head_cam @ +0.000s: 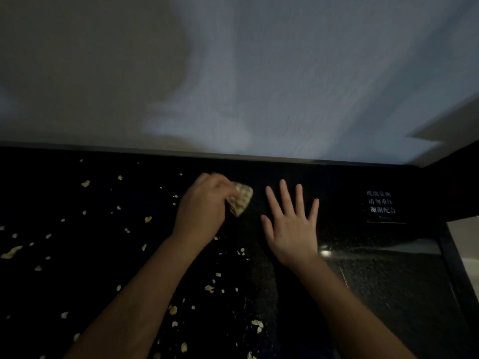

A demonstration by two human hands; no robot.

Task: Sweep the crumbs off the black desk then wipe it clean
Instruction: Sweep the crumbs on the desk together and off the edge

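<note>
Bench [375, 294]: black, glossy, faintly speckled top. Pale yellowish crumbs [209, 288], flakes of mixed size, scattered over its left and middle parts down to the near edge. Beige waffle-textured cloth [241, 200], bunched, near the far edge at mid-bench, gripped by the left hand [202, 206].

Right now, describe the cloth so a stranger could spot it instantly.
Start at the black desk, near its back edge by the wall. The left hand grips a beige waffle-textured cloth there, beside the flat right hand. Unlike the scattered pale crumbs, it is large, gridded and held.
</note>
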